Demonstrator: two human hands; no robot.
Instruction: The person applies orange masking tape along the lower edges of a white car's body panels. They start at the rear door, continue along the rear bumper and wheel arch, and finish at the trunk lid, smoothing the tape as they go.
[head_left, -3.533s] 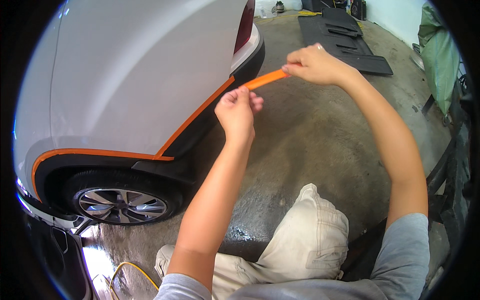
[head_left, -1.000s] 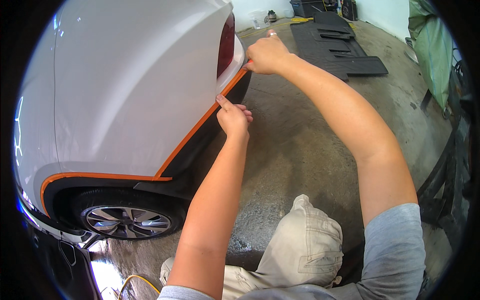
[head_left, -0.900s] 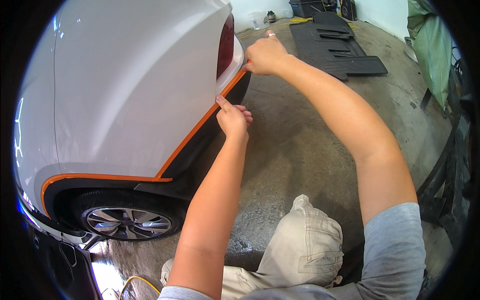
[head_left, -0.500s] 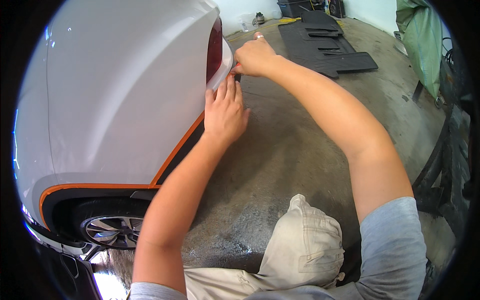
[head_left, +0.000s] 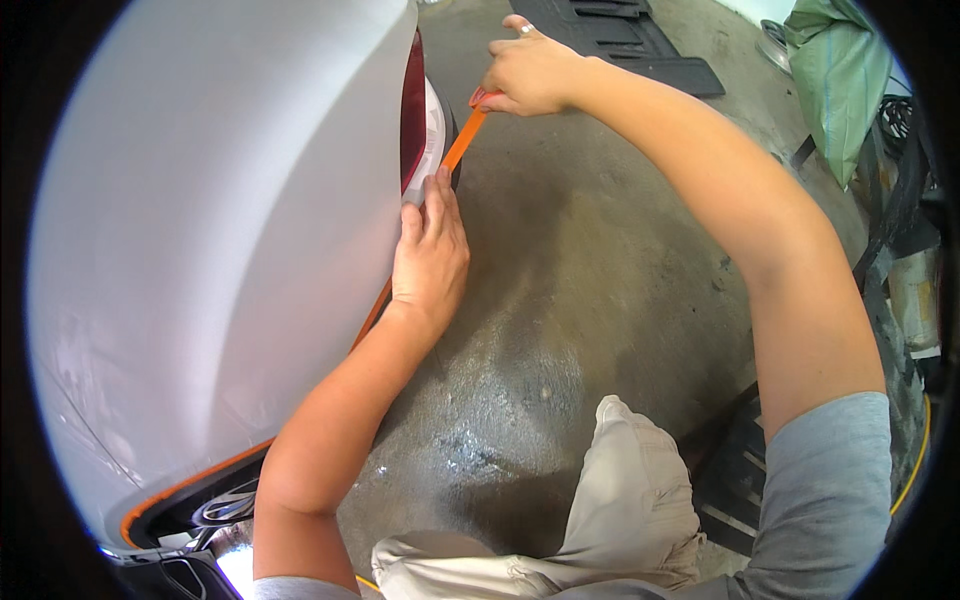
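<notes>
A light-coloured car (head_left: pixel 230 230) takes up the left side, its red tail light (head_left: pixel 412 115) at the rear corner. My left hand (head_left: pixel 430 250) lies against the body edge just below the light, fingers stretched out flat and nearly together. From its fingertips a strip of orange tape (head_left: pixel 463 138) runs taut, up and away, to my right hand (head_left: pixel 530 72). That hand pinches the tape's far end, standing off from the car; whether a roll is inside it is hidden. More orange tape borders the wheel arch and the panel's lower edge, partly behind my left arm.
Black floor mats (head_left: pixel 620 35) lie on the concrete floor (head_left: pixel 600 270) beyond my right arm. A green sack (head_left: pixel 838 85) stands at the far right near coiled black cable (head_left: pixel 895 120). A yellow cord (head_left: pixel 915 460) curves along the right edge.
My right hand has drawn away from the car corner, and a length of orange tape now shows between the hands. The whole view has shifted, and my left hand stays against the edge.
</notes>
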